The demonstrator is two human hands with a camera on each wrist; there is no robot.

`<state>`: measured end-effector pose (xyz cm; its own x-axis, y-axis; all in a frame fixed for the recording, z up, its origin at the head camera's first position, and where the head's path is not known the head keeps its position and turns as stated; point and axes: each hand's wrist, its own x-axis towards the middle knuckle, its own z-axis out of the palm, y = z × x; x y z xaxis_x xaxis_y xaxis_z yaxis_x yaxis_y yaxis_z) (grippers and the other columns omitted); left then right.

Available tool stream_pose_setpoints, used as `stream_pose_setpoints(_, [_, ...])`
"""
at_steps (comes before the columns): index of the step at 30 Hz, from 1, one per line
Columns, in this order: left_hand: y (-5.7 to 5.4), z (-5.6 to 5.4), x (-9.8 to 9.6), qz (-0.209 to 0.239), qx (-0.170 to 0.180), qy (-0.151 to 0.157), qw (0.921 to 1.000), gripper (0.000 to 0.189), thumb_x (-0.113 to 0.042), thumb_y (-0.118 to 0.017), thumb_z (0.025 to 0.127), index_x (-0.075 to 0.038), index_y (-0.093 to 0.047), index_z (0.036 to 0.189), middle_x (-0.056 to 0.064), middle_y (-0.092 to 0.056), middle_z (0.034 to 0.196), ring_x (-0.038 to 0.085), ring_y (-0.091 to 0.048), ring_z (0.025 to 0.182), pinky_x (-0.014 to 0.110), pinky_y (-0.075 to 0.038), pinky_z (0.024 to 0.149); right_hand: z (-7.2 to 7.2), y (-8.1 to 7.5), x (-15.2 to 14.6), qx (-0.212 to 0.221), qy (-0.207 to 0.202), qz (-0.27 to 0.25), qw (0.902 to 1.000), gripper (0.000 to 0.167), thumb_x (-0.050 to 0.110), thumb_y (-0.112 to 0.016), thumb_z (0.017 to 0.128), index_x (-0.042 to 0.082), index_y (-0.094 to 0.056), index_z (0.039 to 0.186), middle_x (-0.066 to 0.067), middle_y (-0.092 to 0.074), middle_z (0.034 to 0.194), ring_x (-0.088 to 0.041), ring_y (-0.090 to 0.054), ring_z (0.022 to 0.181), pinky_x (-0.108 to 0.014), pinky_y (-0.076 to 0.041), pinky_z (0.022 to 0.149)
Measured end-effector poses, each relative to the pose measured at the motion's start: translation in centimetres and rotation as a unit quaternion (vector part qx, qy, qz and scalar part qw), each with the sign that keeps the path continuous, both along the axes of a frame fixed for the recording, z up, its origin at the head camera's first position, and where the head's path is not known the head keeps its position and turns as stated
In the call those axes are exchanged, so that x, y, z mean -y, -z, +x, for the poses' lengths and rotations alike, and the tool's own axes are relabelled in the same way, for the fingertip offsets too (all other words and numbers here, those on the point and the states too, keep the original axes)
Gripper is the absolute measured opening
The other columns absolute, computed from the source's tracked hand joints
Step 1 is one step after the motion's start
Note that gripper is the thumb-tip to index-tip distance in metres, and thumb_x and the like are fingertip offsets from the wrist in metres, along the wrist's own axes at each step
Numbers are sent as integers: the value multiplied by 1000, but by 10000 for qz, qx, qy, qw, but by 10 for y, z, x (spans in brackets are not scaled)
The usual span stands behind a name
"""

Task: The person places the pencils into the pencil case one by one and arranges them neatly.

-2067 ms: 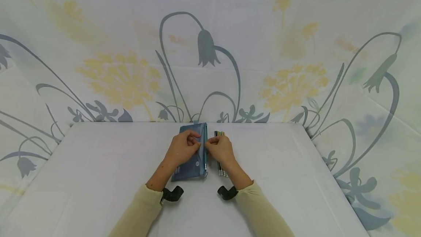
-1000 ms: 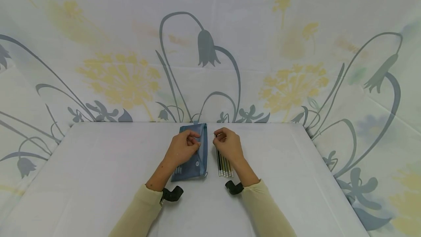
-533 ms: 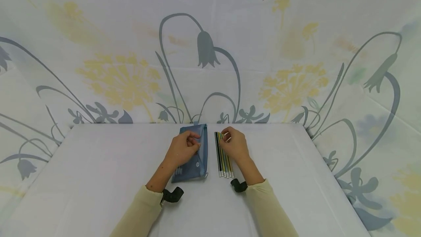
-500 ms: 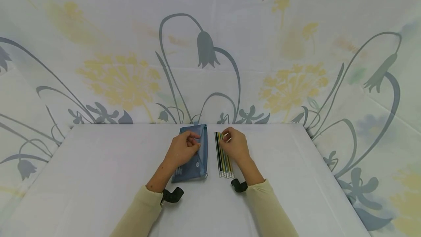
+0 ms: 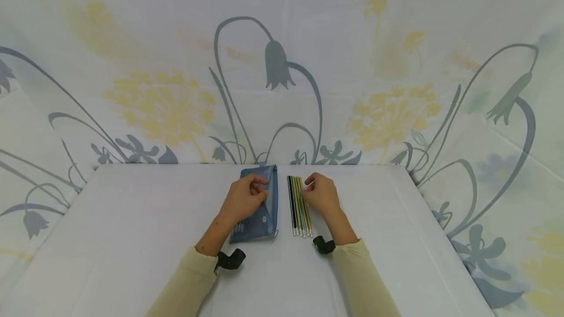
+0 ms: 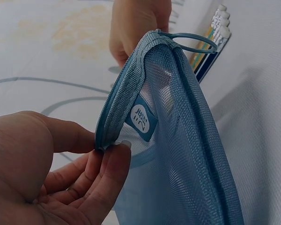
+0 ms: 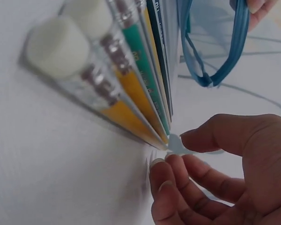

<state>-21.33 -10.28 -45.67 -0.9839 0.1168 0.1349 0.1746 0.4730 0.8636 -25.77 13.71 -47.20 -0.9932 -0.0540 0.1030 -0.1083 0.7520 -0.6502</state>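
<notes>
A blue mesh zip pencil case [image 5: 253, 226] lies on the table, its mouth facing right. My left hand [image 5: 244, 198] pinches the rim of that mouth between thumb and fingers; the left wrist view shows the pouch [image 6: 178, 140] gaping there. Eraser ends show through the mesh at its lower left. To its right lies a row of several pencils [image 5: 299, 209], erasers toward me. My right hand [image 5: 320, 193] is at the row's right side, thumb and fingers apart with no pencil between them in the right wrist view. Whether a fingertip touches the outermost pencil [image 7: 122, 122] I cannot tell.
A white-covered table [image 5: 154, 238] carries the pencil case and pencils. Behind it rises a flower-printed cloth [image 5: 282, 111], which also hangs at both sides. Black wrist cameras [image 5: 232, 259] sit at both cuffs.
My right hand has gone from the pencil case's mouth rightward across the pencils to their right side, leaving the row in sight. The left hand has kept its hold on the rim.
</notes>
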Motion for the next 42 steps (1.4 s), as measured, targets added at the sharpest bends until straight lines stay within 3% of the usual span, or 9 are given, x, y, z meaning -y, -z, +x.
stream_pose_setpoints(4, [1, 1, 0, 35, 34, 6, 10000, 23, -6, -73, 98, 1, -72, 121, 6, -69, 91, 12, -66, 70, 32, -53, 64, 1, 1, -1, 142, 8, 200, 9997, 21, 13, -81, 86, 0, -72, 101, -9, -72, 83, -24, -67, 75, -42, -55, 71])
stream_pose_setpoints(8, [0, 0, 0, 86, 6, 20, 10000, 24, -6, -73, 98, 2, -71, 121, 6, -69, 90, 12, -67, 70, 32, -54, 64, 2, 2, -1, 275, 131, 440, 9986, 16, 16, -82, 86, 3, -73, 86, -8, -71, 79, -24, -65, 72, -41, -54, 66])
stream_pose_setpoints(12, [1, -1, 0, 73, -16, 38, 10000, 25, -6, -73, 98, 2, -71, 122, 6, -69, 91, 12, -69, 70, 31, -54, 65, 4, 0, 1, 469, 299, 656, 9963, 22, 21, -82, 86, 7, -71, 73, -6, -69, 72, -22, -63, 65, -37, -51, 58])
stream_pose_setpoints(21, [0, -2, -1, 63, -35, 30, 10000, 27, -7, -73, 98, 2, -71, 123, 6, -69, 92, 12, -69, 70, 31, -54, 65, 5, -1, 9, 690, 531, 1348, 9870, 34, 27, -77, 87, 9, -62, 63, -5, -62, 63, -20, -55, 56, -35, -45, 48])
stream_pose_setpoints(32, [1, -1, 0, 75, -7, 49, 10000, 26, -8, -74, 98, 2, -71, 122, 5, -69, 91, 12, -69, 70, 31, -54, 65, 8, -4, 13, 725, 638, 1598, 9824, 32, 31, -78, 85, 6, -63, 72, -8, -63, 66, -22, -58, 57, -36, -46, 47])
stream_pose_setpoints(42, [0, 0, 0, 82, -44, 76, 9999, 26, -7, -73, 98, 2, -71, 122, 5, -69, 90, 12, -69, 69, 32, -55, 65, 8, -7, 7, 775, 672, 1204, 9874, 31, 32, -80, 86, 3, -68, 82, -10, -68, 76, -24, -63, 63, -37, -49, 51])
